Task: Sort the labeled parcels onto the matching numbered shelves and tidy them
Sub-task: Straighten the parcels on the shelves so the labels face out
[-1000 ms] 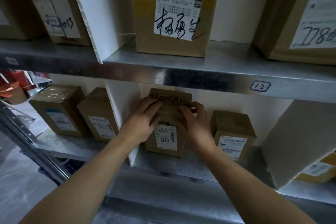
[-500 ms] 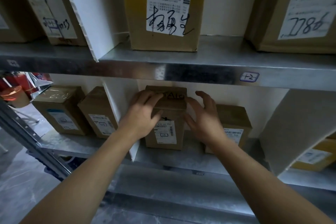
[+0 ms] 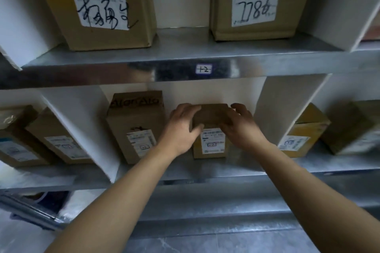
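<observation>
Head view | small parcel [image 3: 211, 115] stood on the lower shelf [image 3: 236, 167], below the shelf tag [image 3: 203, 68], just right of the taller parcel [image 3: 135, 125] | your left hand [image 3: 181, 127] and right hand [image 3: 241, 127] gripped its top, fingers curled over it.

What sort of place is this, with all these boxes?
Probably a parcel depot: metal shelves with a numbered tag, an upper box bearing a handwritten shipping label, and a small parcel gripped by the left hand and right hand.
</observation>
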`<action>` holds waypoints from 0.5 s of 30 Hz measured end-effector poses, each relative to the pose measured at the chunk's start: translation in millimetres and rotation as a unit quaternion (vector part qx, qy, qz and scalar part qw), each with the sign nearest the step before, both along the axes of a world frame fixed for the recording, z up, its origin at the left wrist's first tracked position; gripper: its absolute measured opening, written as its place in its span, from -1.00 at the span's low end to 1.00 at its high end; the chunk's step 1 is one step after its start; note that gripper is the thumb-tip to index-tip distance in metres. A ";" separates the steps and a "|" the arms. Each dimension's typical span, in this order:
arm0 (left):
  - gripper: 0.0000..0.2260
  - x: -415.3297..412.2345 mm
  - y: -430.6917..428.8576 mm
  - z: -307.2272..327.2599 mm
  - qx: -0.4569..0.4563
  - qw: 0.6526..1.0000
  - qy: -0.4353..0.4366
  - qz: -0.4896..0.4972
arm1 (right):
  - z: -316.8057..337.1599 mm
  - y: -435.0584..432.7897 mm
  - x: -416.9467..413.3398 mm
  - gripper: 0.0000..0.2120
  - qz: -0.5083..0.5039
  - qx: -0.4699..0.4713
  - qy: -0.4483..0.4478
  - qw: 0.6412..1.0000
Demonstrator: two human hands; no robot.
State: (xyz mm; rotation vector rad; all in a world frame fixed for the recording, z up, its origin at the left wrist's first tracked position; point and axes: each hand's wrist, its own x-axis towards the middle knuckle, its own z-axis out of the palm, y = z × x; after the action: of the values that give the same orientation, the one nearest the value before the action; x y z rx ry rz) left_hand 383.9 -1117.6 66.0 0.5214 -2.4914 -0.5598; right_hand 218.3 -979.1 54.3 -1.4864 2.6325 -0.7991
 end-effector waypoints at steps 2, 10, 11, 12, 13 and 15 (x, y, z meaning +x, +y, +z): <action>-0.54 -10.9 0.1 -13.4 0.028 0.999 -0.028 0.018 | -6.9 4.4 -7.9 -0.48 0.006 0.011 -0.040 0.999; -0.63 -26.6 -7.6 -30.2 0.110 0.991 -0.053 0.053 | -24.4 7.3 -12.7 -0.56 0.028 -0.059 -0.114 0.991; -0.64 -26.9 -6.0 -31.6 0.116 0.991 -0.044 0.047 | -26.1 7.3 -13.1 -0.56 0.025 -0.069 -0.123 0.990; -0.64 -27.6 -4.1 -32.7 0.124 0.991 -0.035 0.041 | -27.3 7.5 -13.5 -0.55 0.022 -0.076 -0.130 0.988; -0.64 -28.5 -3.0 -34.1 0.131 0.990 -0.030 0.038 | -28.7 8.1 -14.3 -0.55 0.018 -0.085 -0.133 0.987; -0.63 -30.7 -0.8 -36.3 0.131 0.990 -0.029 0.037 | -31.9 10.9 -16.3 -0.56 0.012 -0.099 -0.131 0.986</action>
State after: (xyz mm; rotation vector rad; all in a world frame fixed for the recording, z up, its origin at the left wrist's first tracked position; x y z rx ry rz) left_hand 353.2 -1118.4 29.8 0.7373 -2.4536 -0.8606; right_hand 202.0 -968.1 22.4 -1.3409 2.3966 -1.1939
